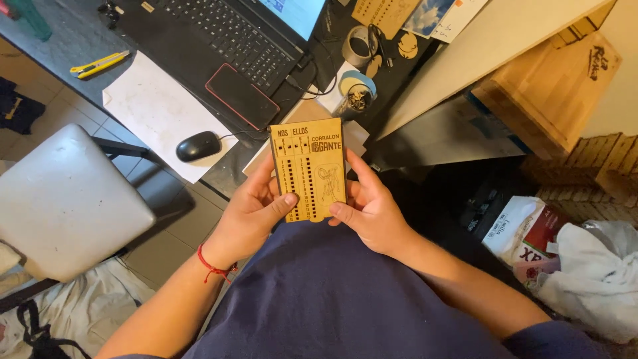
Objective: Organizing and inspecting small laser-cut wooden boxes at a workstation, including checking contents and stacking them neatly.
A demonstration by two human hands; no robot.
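A thin rectangular wooden board (pixel 309 166), laser-engraved with lettering, rows of small holes and a line drawing, is held upright in front of my torso. My left hand (pixel 249 213) grips its left edge, thumb lying across the lower front. On its right edge sits my right hand (pixel 369 209), fingers behind the board and thumb at the bottom corner. A red string bracelet circles my left wrist.
Behind the board is a dark desk (pixel 73 40) with a black laptop (pixel 219 33), a phone (pixel 241 95), a black mouse (pixel 197 145) on white paper, a yellow utility knife (pixel 100 64) and a tape roll (pixel 359 45). A grey stool (pixel 66 199) stands left; wooden panels (pixel 551 86) and bags (pixel 585 272) lie right.
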